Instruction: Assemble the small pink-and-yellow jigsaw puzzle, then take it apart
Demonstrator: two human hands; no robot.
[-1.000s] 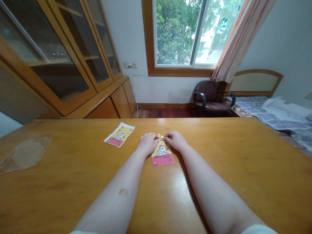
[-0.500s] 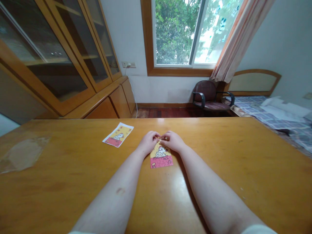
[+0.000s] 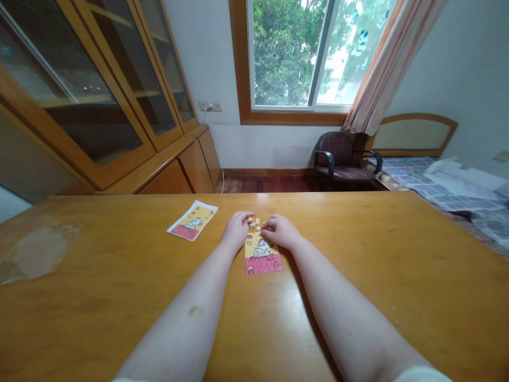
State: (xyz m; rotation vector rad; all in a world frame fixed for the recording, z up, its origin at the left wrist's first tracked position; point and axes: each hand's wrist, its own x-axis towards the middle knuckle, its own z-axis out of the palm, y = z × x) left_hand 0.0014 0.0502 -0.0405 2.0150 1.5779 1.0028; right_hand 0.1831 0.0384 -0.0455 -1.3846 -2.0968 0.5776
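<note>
A small jigsaw puzzle (image 3: 263, 263) lies on the table in front of me. It is joined in its lower part, with a white cartoon animal in a red hat over a pink band. Several loose puzzle pieces (image 3: 257, 221) are scattered past its upper edge. My left hand (image 3: 236, 230) rests at the left of these pieces, fingers curved and apart from the thumb, with pieces beside the fingertips. On the other side my right hand (image 3: 281, 232) has thumb and fingertips drawn together at the puzzle's top right, over a small piece mostly hidden by the fingers.
A printed picture card (image 3: 193, 220) with the same design lies left of my hands. Clear plastic wrapping (image 3: 37, 250) is at the table's left side. Beyond the wooden table (image 3: 358, 265) stand a glass-fronted cabinet (image 3: 131, 95), an armchair (image 3: 338, 154) and a bed (image 3: 433, 175).
My hands, close together above the puzzle before, have moved apart. The left hand has shifted left and its fingers have spread, uncovering loose pieces. The right fingertips have moved slightly.
</note>
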